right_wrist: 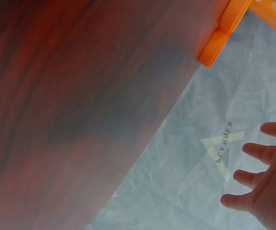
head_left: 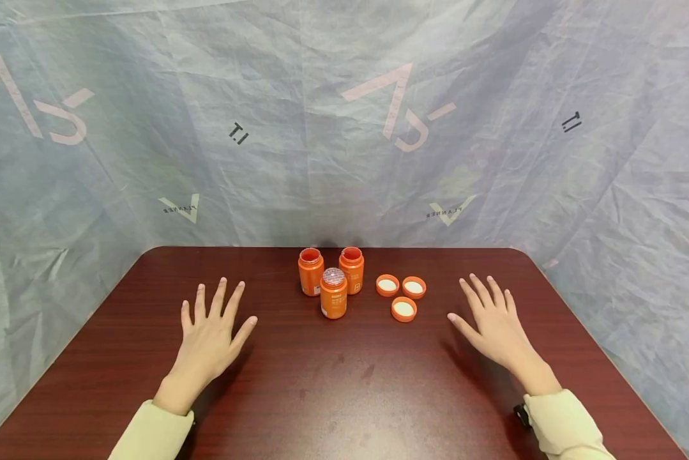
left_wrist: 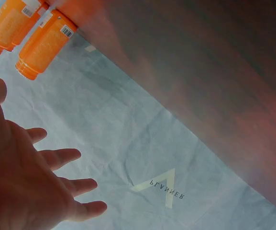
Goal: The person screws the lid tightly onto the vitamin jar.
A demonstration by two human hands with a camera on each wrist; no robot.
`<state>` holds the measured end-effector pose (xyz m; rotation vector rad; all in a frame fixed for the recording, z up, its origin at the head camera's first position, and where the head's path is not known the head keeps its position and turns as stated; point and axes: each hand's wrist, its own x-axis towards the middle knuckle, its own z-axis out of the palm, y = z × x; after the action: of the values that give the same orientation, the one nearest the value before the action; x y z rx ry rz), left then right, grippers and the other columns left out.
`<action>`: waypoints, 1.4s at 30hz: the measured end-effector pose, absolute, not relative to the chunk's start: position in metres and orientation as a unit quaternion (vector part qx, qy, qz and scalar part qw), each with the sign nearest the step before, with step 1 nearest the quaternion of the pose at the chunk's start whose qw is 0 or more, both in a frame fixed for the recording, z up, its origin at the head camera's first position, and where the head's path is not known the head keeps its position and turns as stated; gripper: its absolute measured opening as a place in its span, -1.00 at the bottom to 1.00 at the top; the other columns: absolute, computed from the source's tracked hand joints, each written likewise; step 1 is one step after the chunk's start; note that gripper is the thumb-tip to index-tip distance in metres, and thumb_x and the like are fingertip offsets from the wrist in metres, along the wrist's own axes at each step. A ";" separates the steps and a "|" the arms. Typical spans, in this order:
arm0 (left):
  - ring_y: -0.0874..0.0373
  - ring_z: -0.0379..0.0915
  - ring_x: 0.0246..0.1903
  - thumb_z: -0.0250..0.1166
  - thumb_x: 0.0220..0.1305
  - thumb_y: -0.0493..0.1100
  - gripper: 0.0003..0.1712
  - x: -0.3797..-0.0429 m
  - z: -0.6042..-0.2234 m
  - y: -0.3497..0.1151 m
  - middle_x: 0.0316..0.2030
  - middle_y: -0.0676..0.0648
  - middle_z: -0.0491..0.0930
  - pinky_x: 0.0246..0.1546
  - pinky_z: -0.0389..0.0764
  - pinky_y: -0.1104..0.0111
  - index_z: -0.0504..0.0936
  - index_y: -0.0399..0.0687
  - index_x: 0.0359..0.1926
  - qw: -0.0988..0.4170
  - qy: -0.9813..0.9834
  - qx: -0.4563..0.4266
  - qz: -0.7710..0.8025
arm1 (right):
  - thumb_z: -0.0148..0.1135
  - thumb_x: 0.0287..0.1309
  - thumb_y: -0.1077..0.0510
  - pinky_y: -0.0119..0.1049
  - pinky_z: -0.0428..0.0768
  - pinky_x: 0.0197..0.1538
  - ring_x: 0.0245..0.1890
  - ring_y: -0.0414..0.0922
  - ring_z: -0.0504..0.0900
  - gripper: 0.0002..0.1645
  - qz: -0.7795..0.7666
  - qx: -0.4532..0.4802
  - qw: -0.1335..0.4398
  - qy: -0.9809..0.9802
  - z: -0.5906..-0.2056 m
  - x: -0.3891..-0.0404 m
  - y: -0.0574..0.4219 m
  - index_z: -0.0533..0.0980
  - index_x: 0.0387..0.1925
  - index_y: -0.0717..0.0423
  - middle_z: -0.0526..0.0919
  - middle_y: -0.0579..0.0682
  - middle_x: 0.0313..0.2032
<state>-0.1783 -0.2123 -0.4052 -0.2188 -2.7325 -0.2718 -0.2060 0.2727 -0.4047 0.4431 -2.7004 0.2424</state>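
My left hand [head_left: 207,342] is held palm down over the left side of the table, fingers spread and holding nothing. On the right, my right hand [head_left: 498,327] is likewise spread and bare. Between them, toward the back, three orange bottles stand upright in a cluster: a back left bottle [head_left: 311,276] and a back right bottle [head_left: 352,275] with uncovered mouths, and a front bottle [head_left: 334,300] with a silvery patterned top. Three orange caps with white insides face up beside them: a left cap [head_left: 387,285], a right cap [head_left: 414,287] and a front cap [head_left: 403,309].
The dark reddish-brown table [head_left: 344,396] has rounded back corners. A grey printed cloth [head_left: 304,128] hangs behind it and along both sides. The bottles stand near the back edge, and the caps lie nearer my right hand.
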 end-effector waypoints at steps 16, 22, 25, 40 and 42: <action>-0.31 -0.11 0.30 0.01 0.27 0.21 -0.27 -0.192 -0.406 -0.196 0.31 -0.25 0.13 0.17 -0.07 -0.20 0.10 0.03 0.36 0.218 -0.963 -0.111 -0.112 | 0.16 0.09 -0.14 0.22 0.07 0.18 0.23 0.25 0.18 -0.23 0.072 0.194 0.210 -0.955 -0.403 -0.222 0.254 0.26 0.24 0.20 0.31 0.22 0.22; -0.30 -0.05 0.28 0.03 0.27 0.19 -0.28 -0.199 -0.405 -0.186 0.28 -0.25 0.17 0.17 -0.02 -0.17 0.13 -0.01 0.34 0.228 -0.958 -0.129 -0.114 | 0.18 0.09 -0.12 0.21 0.14 0.17 0.19 0.24 0.25 -0.26 0.064 0.212 0.206 -0.953 -0.400 -0.229 0.244 0.29 0.21 0.21 0.37 0.21 0.17; -0.30 0.00 0.26 0.05 0.26 0.17 -0.29 -0.202 -0.405 -0.180 0.27 -0.24 0.19 0.17 0.02 -0.15 0.14 -0.01 0.34 0.235 -0.956 -0.140 -0.110 | 0.19 0.07 -0.12 0.19 0.16 0.17 0.17 0.23 0.29 -0.27 0.063 0.220 0.206 -0.952 -0.399 -0.232 0.239 0.31 0.20 0.21 0.41 0.20 0.13; -0.23 0.18 0.18 0.04 0.27 0.15 -0.35 -0.216 -0.411 -0.153 0.18 -0.20 0.33 0.10 0.22 -0.08 0.23 -0.05 0.29 0.245 -0.947 -0.186 -0.096 | 0.22 0.06 -0.08 0.13 0.27 0.12 0.03 0.15 0.42 -0.36 0.041 0.257 0.189 -0.947 -0.403 -0.242 0.227 0.41 0.07 0.25 0.54 0.17 -0.04; -0.21 0.20 0.17 0.04 0.28 0.15 -0.35 -0.218 -0.411 -0.149 0.17 -0.20 0.35 0.09 0.25 -0.07 0.24 -0.06 0.29 0.244 -0.946 -0.191 -0.095 | 0.23 0.06 -0.08 0.14 0.28 0.12 0.01 0.15 0.44 -0.37 0.037 0.261 0.191 -0.946 -0.403 -0.242 0.224 0.42 0.06 0.26 0.56 0.16 -0.07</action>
<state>-0.2180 -0.1491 -0.4109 -0.5222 -2.5837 -0.2604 -0.2424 0.2242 -0.4029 0.7333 -2.6562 0.1027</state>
